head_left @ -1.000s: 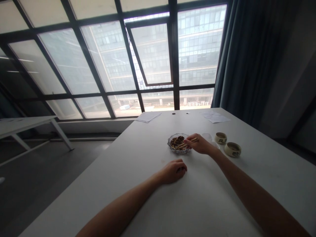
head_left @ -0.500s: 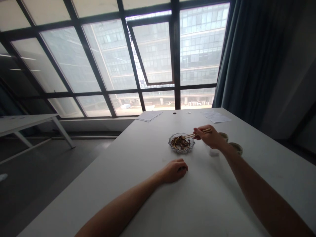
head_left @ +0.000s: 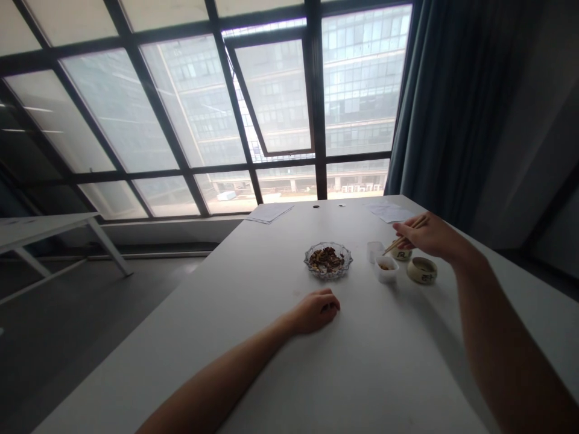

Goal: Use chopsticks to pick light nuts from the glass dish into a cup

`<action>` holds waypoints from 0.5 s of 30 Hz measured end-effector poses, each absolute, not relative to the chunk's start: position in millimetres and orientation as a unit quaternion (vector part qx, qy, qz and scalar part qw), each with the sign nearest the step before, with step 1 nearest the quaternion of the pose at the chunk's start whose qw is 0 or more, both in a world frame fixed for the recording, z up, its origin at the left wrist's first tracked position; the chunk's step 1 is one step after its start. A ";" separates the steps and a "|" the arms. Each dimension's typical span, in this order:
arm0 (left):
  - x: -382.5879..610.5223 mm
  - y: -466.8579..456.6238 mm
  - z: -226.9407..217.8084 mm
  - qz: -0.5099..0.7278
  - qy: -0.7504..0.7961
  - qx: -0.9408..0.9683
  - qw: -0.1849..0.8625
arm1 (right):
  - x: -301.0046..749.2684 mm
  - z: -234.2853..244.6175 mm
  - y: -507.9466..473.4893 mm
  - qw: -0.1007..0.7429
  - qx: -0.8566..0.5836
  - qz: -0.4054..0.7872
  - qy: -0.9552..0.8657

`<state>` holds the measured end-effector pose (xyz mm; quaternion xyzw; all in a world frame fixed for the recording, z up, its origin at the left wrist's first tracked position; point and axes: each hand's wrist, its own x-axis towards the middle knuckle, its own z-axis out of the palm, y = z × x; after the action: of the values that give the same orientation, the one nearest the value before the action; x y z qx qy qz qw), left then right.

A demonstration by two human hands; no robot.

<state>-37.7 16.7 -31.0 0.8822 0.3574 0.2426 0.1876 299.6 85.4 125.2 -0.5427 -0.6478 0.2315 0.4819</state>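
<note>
Left hand [head_left: 315,311]: it rests on the table, near to the viewer, with the fingers curled narrow; I cannot tell if it holds something.
Right hand [head_left: 429,236]: it is raised at the right side and holds wooden chopsticks [head_left: 406,234] in a narrow grip, their tips pointing down over the containers.
Glass dish: a cut-glass dish [head_left: 327,260] stands ahead of the left hand and holds dark brown food pieces [head_left: 326,260].
Plastic containers: a square plastic tub [head_left: 386,269] holds a few light brown pieces [head_left: 384,266]; a small clear cup [head_left: 374,251] stands just behind it.
Ceramic cups: two cream ceramic cups [head_left: 421,270] with dark marks stand to the right, close together.
Surface: a white table [head_left: 362,374], with sheets of paper [head_left: 269,212] near its far edge.
Room: there is open table between the hands; a large black-framed window [head_left: 316,164] and a dark curtain [head_left: 452,90] are beyond.
</note>
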 end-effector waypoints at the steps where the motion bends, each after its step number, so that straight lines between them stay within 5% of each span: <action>1: -36.6 16.5 -30.4 0.242 0.358 0.882 0.189 | 296.1 127.3 84.4 0.469 -0.542 0.246 -0.653; 7: -28.3 17.2 -26.2 0.240 0.354 0.883 0.193 | 251.6 126.7 80.4 0.511 -0.415 0.327 -0.678; 15: -33.5 16.2 -23.8 0.239 0.350 0.885 0.190 | 172.0 56.6 102.5 0.465 -0.341 0.464 -0.673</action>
<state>-33.5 16.2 -23.8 0.8854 0.3504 0.2390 0.1902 172.0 102.5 56.6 -0.3410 -0.6726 0.4638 0.4651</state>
